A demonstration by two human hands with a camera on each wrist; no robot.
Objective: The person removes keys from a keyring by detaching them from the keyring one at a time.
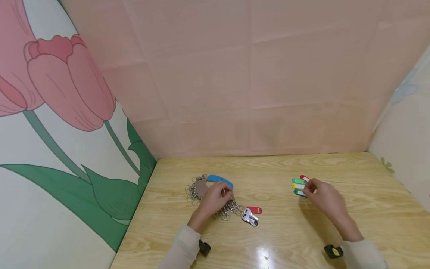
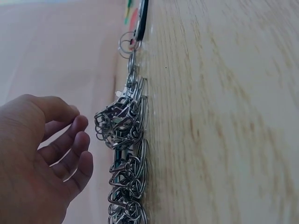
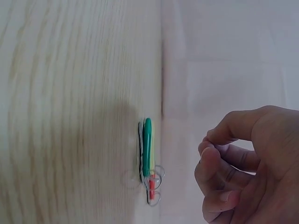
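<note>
My left hand (image 1: 215, 198) hovers beside a large ring of metal snap clasps (image 2: 127, 186), its fingers loosely bent and holding nothing; the left wrist view shows a gap between fingertips and clasps. A blue curved band (image 1: 220, 180) forms the ring's far side. At its right end lie silver keys (image 1: 249, 216) and a red key tag (image 1: 255, 210). On the right, my right hand (image 1: 327, 200) is held above several key tags, fingers loosely curled and holding nothing. Among these are a yellow tag (image 1: 298, 186), a dark green tag (image 1: 299, 193) and a red tag (image 1: 305, 178).
The wood-grain table (image 1: 275, 243) reaches back to a pink cloth-like wall (image 1: 248, 93). A wall with painted tulips (image 1: 67, 86) borders the left side, and a pale wall (image 1: 410, 149) the right. Both wrists wear black straps.
</note>
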